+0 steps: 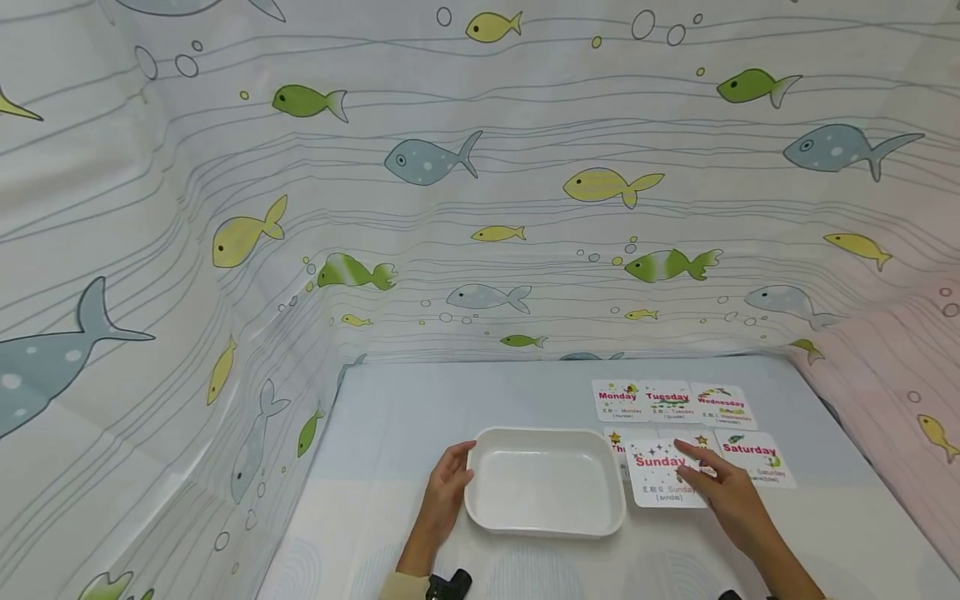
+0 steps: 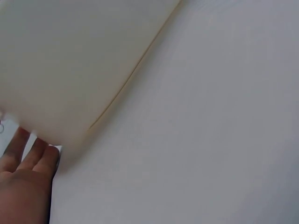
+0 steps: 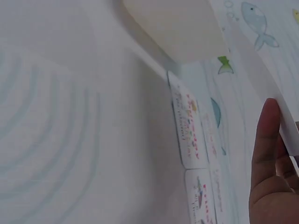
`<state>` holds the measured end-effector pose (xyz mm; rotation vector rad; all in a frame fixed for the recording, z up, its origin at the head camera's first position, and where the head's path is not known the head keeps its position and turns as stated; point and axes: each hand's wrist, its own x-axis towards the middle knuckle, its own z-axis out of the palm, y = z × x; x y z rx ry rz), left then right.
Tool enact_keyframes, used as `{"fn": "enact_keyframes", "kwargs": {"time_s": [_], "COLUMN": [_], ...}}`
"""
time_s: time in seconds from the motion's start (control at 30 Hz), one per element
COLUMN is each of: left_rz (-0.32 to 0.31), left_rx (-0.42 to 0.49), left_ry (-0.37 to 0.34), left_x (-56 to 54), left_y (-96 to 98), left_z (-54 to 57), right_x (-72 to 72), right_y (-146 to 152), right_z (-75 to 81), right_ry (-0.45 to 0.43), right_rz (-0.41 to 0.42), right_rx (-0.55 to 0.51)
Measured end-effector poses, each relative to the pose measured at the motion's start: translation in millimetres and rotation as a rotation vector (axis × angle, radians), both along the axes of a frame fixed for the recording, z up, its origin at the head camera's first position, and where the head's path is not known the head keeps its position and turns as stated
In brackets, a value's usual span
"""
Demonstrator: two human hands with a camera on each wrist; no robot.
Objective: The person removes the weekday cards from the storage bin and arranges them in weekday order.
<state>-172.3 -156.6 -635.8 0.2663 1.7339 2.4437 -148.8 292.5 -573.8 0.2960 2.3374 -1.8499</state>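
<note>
A white rectangular tray (image 1: 545,530) stands at the middle front of the table. My left hand (image 1: 444,493) is at its left side, fingertips right at the rim; in the left wrist view the straight fingers (image 2: 32,156) pass partly out of sight behind the tray (image 2: 70,70). My right hand (image 1: 729,500) pinches the "Sunday" card (image 1: 660,483) at its right edge, between thumb and fingers. That card is held above the lower row of cards and covers parts of them. Seen from the right wrist, the card (image 3: 266,77) stands nearly edge-on above the fingers.
Behind the held card lie two rows of weekday cards: "Monday" (image 1: 620,402), "Tuesday" (image 1: 666,403) and "Wednesday" (image 1: 723,406) at the back, with "Saturday" (image 1: 753,460) at the front right. A fish-print curtain (image 1: 525,108) surrounds the table (image 1: 420,400).
</note>
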Motion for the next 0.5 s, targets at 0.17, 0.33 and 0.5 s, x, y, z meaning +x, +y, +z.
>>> {"fn": "enact_keyframes", "kwargs": {"time_s": [0.17,0.33,0.5], "left_rz": [-0.006,-0.014,-0.017], "left_rx": [0.022,0.029,0.013], "left_ry": [0.017,0.019,0.014], "left_x": [0.2,0.4,1.2], "left_y": [-1.0,-1.3,-1.9], "left_z": [0.0,0.9,1.1], "right_x": [9.8,15.5,19.9], "right_y": [0,-2,-3], "right_z": [-12.7,-20.7,-29.0], "right_ry": [-0.082,-0.119,-0.127], "right_rz": [-0.016,-0.003,0.018], "right_rx": [-0.019,0.010,0.110]}}
